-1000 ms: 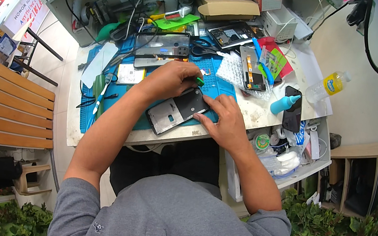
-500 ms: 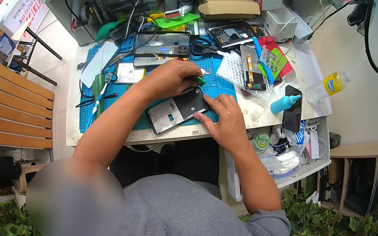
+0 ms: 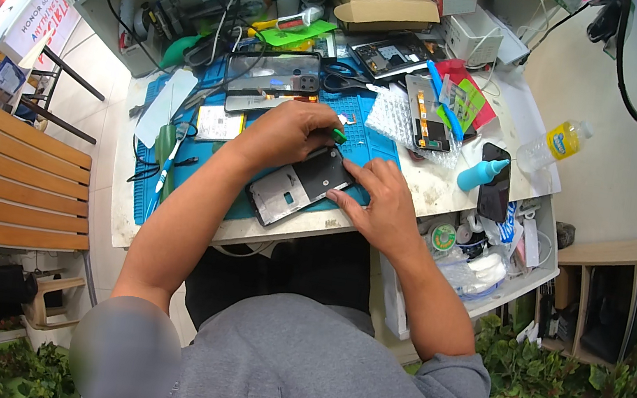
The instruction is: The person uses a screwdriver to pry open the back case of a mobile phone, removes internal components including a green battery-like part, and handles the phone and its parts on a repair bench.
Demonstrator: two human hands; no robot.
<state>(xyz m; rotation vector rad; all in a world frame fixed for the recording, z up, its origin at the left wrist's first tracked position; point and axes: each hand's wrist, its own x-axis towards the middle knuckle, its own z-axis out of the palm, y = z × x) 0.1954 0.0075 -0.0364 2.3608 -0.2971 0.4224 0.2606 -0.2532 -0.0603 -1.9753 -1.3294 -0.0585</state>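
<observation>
A phone frame (image 3: 279,195), pale metal at one end and black at the other, lies slanted at the front of the blue work mat (image 3: 246,208). My right hand (image 3: 382,209) grips its right edge between thumb and fingers. Over the frame's far end, my left hand (image 3: 291,132) is closed around a small green tool (image 3: 339,135). Only the tool's green end shows; its tip is hidden by the fingers. Just beyond the left hand are a clear-backed phone cover (image 3: 276,71) and a narrow phone part (image 3: 243,104). A white battery (image 3: 219,124) lies to the left.
Black scissors (image 3: 347,83), bubble wrap (image 3: 390,114) and an opened phone (image 3: 428,112) lie farther back. A light-blue squeeze bottle (image 3: 481,175), a dark phone (image 3: 493,195) and a drink bottle (image 3: 553,146) stand or lie at right. An open drawer (image 3: 486,296) holds clutter.
Both hands and the phone frame stay almost in place, with only a very slight shift of the frame. My left upper arm and shoulder have moved a little.
</observation>
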